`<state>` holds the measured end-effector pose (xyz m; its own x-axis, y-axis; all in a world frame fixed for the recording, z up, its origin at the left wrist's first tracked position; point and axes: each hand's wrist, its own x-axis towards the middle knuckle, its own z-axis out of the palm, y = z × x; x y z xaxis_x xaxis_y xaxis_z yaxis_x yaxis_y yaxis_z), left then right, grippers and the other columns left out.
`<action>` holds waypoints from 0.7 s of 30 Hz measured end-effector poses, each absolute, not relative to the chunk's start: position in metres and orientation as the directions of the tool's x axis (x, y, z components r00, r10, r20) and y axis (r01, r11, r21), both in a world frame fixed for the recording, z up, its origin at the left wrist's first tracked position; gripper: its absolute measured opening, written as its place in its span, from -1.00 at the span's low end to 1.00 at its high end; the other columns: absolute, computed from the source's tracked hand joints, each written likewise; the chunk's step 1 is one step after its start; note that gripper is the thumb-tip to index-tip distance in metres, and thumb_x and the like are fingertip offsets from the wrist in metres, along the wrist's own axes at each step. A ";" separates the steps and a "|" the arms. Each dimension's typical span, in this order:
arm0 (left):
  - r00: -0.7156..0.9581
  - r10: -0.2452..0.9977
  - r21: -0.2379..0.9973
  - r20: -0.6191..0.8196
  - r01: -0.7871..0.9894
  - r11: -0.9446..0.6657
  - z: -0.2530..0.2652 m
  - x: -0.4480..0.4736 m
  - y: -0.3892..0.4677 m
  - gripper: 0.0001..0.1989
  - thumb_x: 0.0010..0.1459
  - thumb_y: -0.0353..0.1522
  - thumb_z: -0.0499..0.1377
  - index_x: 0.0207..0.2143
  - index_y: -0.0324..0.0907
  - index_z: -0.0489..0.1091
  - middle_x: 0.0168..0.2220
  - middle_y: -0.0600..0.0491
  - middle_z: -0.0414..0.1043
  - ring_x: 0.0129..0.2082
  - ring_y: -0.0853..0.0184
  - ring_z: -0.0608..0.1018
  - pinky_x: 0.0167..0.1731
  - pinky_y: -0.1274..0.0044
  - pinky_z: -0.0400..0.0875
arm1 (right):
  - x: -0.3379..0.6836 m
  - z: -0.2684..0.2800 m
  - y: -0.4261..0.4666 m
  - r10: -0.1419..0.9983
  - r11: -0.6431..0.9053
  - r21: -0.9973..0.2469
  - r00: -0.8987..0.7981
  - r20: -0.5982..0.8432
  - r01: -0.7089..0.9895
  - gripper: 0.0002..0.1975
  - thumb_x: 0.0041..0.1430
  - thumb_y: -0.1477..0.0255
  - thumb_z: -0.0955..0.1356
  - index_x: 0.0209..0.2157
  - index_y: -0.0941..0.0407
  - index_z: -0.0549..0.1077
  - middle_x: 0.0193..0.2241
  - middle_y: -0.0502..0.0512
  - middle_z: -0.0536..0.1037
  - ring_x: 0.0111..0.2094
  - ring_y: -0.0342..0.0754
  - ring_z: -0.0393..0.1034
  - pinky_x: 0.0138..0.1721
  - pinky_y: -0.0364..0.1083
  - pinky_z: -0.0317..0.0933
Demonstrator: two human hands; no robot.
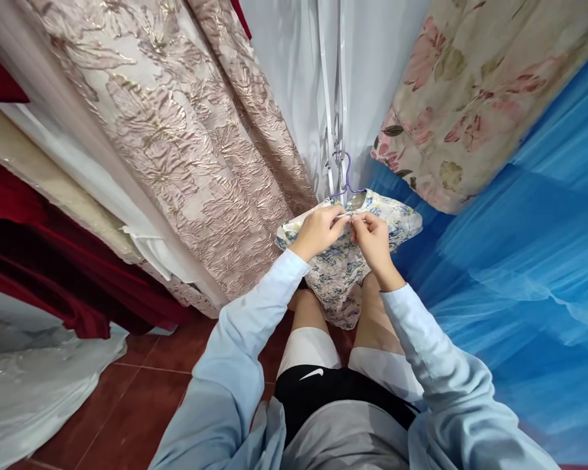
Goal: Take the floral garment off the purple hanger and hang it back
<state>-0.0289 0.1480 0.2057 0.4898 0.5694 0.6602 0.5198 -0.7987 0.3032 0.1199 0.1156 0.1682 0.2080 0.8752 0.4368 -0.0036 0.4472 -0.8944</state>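
A white blouse with a blue and yellow floral print [340,281] hangs in front of me from a purple hanger [347,173]. My left hand [320,230] is closed at the front of its neckline, fingertips pinching the fabric edge. Right beside it, my right hand [372,240] pinches the same neckline area, its fingertips almost touching the left ones. Any small fastening between the fingers is too small to make out. The blouse's lower part drapes down between my knees.
A pink and gold brocade gown [176,130] hangs on the left, with dark red fabric [53,241] beyond it. White ribbons [342,78] dangle behind the hanger. To the right hang a floral beige garment [470,104] and blue tulle [534,261]. Red floor tiles [127,405] show below.
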 end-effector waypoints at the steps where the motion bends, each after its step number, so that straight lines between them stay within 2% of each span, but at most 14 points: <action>1: 0.495 0.574 0.303 0.652 0.524 -0.796 0.205 -0.029 0.147 -0.82 0.39 -0.31 0.11 -0.24 -0.19 0.46 -0.34 0.02 0.52 -0.32 0.28 0.55 -0.28 0.51 0.31 | 0.119 0.170 0.116 0.875 0.451 -0.893 0.202 0.440 -0.008 -0.77 0.22 0.23 0.35 -0.42 0.08 0.39 -0.73 -0.12 0.35 -0.70 -0.16 0.13 -0.59 -0.14 -0.01; 5: 0.452 0.534 0.281 0.714 0.514 -0.810 0.204 -0.027 0.146 -0.82 0.40 -0.37 0.09 -0.26 -0.20 0.45 -0.31 0.00 0.55 -0.29 0.29 0.57 -0.24 0.52 0.33 | 0.116 0.162 0.127 0.877 0.443 -0.893 0.166 0.450 0.081 -0.76 0.21 0.22 0.34 -0.43 0.07 0.38 -0.73 -0.11 0.34 -0.68 -0.14 0.17 -0.57 -0.14 0.02; 11: 0.139 0.494 0.349 0.859 0.548 -0.760 0.232 -0.052 0.158 -0.80 0.42 -0.34 0.07 -0.24 -0.20 0.43 -0.30 0.00 0.54 -0.29 0.34 0.55 -0.22 0.55 0.37 | 0.115 0.104 0.119 0.950 0.269 -0.928 0.088 0.300 0.258 -0.67 0.15 0.15 0.32 -0.54 0.06 0.31 -0.71 -0.06 0.33 -0.64 -0.10 0.20 -0.53 -0.12 0.04; 14: 0.162 0.536 0.345 0.829 0.607 -0.716 0.231 -0.099 0.182 -0.81 0.39 -0.31 0.09 -0.24 -0.20 0.44 -0.26 -0.01 0.54 -0.23 0.31 0.55 -0.13 0.52 0.38 | 0.113 0.082 0.098 0.956 0.258 -0.933 0.070 0.284 0.252 -0.67 0.20 0.13 0.29 -0.49 0.07 0.35 -0.68 -0.07 0.33 -0.62 -0.10 0.19 -0.53 -0.12 0.02; 16: 0.208 0.600 0.358 0.773 0.637 -0.682 0.211 -0.134 0.198 -0.82 0.37 -0.30 0.10 -0.24 -0.20 0.43 -0.25 -0.01 0.53 -0.21 0.29 0.53 -0.09 0.51 0.37 | 0.107 0.074 0.088 0.960 0.261 -0.931 0.033 0.278 0.256 -0.68 0.22 0.15 0.28 -0.48 0.08 0.36 -0.66 -0.06 0.34 -0.60 -0.10 0.19 -0.51 -0.12 0.02; 19: 0.049 0.746 0.575 0.664 0.606 -0.550 0.164 -0.169 0.211 -0.83 0.35 -0.34 0.07 -0.28 -0.20 0.38 -0.29 0.00 0.48 -0.25 0.30 0.50 -0.14 0.52 0.38 | 0.091 0.065 0.085 0.963 0.266 -0.917 -0.049 0.263 0.296 -0.70 0.23 0.20 0.28 -0.49 0.08 0.35 -0.64 -0.05 0.36 -0.58 -0.11 0.21 -0.48 -0.13 0.01; 21: -0.089 0.852 0.759 0.516 0.510 -0.406 0.134 -0.177 0.212 -0.83 0.35 -0.32 0.04 -0.30 -0.19 0.33 -0.36 0.03 0.41 -0.33 0.32 0.47 -0.25 0.55 0.40 | 0.082 0.060 0.088 0.969 0.247 -0.913 -0.061 0.240 0.324 -0.72 0.21 0.24 0.27 -0.52 0.08 0.33 -0.64 -0.05 0.35 -0.57 -0.11 0.20 -0.47 -0.13 0.01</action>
<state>-0.1774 0.2121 0.1343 -0.0895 0.8520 0.5158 0.5097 -0.4057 0.7587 0.0816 0.0883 0.0597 -0.0607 0.9688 0.2403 0.3239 0.2469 -0.9133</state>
